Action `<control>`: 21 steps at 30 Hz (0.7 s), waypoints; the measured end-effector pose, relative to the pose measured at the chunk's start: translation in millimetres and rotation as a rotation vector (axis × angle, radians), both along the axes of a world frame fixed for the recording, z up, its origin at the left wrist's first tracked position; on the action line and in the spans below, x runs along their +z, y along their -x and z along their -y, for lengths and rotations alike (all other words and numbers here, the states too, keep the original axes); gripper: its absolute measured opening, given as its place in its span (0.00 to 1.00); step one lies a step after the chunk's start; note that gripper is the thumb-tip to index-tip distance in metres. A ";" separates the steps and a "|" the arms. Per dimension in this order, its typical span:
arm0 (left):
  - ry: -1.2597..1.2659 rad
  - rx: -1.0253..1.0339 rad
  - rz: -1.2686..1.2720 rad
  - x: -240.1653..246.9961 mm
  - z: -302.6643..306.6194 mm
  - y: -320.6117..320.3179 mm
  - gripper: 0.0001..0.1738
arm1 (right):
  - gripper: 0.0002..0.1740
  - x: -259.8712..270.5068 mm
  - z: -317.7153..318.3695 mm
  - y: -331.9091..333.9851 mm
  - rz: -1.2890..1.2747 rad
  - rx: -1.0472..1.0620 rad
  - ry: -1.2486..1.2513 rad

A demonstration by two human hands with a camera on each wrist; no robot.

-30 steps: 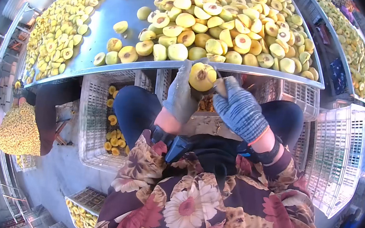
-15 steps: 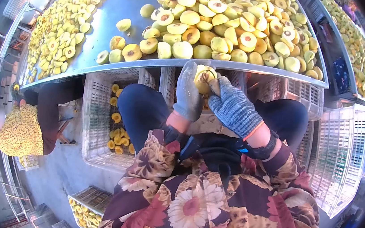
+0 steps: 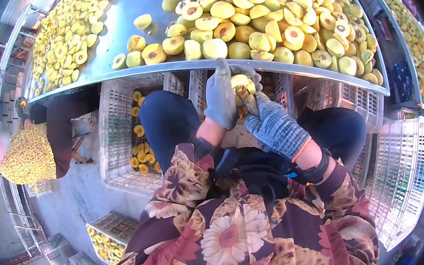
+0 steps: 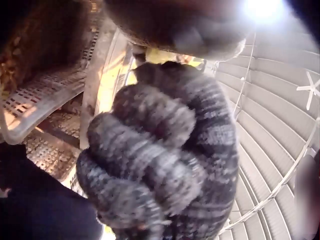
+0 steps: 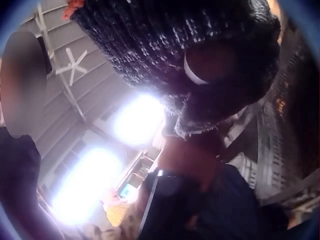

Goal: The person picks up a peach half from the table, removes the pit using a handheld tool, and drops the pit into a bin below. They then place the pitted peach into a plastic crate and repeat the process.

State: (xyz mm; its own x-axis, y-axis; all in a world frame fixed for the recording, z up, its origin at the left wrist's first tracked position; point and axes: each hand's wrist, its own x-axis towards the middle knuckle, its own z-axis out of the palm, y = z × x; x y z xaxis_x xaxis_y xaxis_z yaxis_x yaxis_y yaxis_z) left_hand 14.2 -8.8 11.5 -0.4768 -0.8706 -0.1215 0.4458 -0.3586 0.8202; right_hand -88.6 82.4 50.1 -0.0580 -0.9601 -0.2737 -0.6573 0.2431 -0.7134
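Observation:
In the head view, my left hand [image 3: 221,99], in a smooth grey glove, holds a yellow-green peach half [image 3: 242,85] just below the table's front edge. My right hand [image 3: 278,124], in a striped knit glove, meets the fruit's cut face from the right. It grips a small, thin-tipped tool [image 3: 248,101], mostly hidden by the fingers and fruit. The left wrist view shows the right hand's curled fingers [image 4: 145,145] close up, with the left hand dark above. In the dim right wrist view, the knit glove [image 5: 165,40] covers the upper part and the fruit is hidden.
A metal table [image 3: 122,23] carries a large heap of peach halves [image 3: 266,26]. A plastic crate [image 3: 109,136] with pitted halves stands at left, another crate [image 3: 400,175] at right. Another person [image 3: 29,151] sits at far left. A second heaped table [image 3: 414,56] stands at right.
The left hand has turned the peach half and come closer round it. The right hand has brought the tool onto its cut face and still works there; the head view has shifted slightly.

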 end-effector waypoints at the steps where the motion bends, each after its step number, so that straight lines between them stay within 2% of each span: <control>1: 0.018 -0.090 0.014 -1.1 2.1 -2.5 0.35 | 0.21 -0.2 -0.6 -0.1 -0.016 0.024 -0.003; 3: -0.031 -0.057 -0.006 -1.5 1.7 -1.9 0.36 | 0.20 -25.8 -4.1 6.2 0.012 0.039 0.136; 5: -0.028 -0.008 -0.005 0.9 -0.4 0.4 0.36 | 0.18 -15.1 -1.3 11.9 0.046 0.283 0.313; 6: -0.001 0.024 0.010 3.3 -3.0 1.1 0.36 | 0.15 -6.6 -5.5 9.9 0.398 0.108 -0.010; 7: 0.027 0.057 0.025 5.0 -4.6 1.8 0.36 | 0.13 18.9 -5.8 2.5 0.700 -0.182 -0.285; 10: 0.175 0.137 0.082 -2.0 -7.5 2.7 0.36 | 0.10 25.3 -6.6 8.9 0.852 -0.139 -0.310; 12: 0.176 0.119 0.062 -2.9 -6.8 3.0 0.36 | 0.11 -42.2 -4.9 12.8 0.164 0.145 0.506; 14: 0.171 0.059 0.060 1.7 -4.4 2.3 0.36 | 0.11 -34.3 -2.7 10.6 0.107 0.259 0.654; 15: 0.164 0.010 0.069 5.6 -2.3 -0.3 0.36 | 0.12 -24.0 -10.1 17.2 0.414 0.232 0.404; 17: 0.153 -0.011 0.081 8.4 -1.9 -0.5 0.37 | 0.12 -6.2 -11.9 19.8 0.730 0.227 0.155; 18: 0.149 0.016 0.082 8.0 -3.2 2.3 0.37 | 0.12 -5.3 -10.9 22.1 0.749 0.255 0.166; 20: 0.147 0.033 0.093 7.2 -2.5 4.9 0.39 | 0.11 -14.0 -9.3 21.0 0.606 0.204 0.207; 21: 0.148 0.024 0.102 5.7 -0.8 5.9 0.40 | 0.11 -30.1 -7.2 16.1 0.445 0.128 0.234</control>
State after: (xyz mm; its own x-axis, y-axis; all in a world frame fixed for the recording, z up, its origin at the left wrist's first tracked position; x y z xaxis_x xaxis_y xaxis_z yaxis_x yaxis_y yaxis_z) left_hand 8.2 -8.0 17.2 -0.4474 -0.8935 -0.0382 0.3642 -0.2210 0.9048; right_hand -104.6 89.7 20.0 0.1370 -0.9903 -0.0227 -0.2921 -0.0185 -0.9562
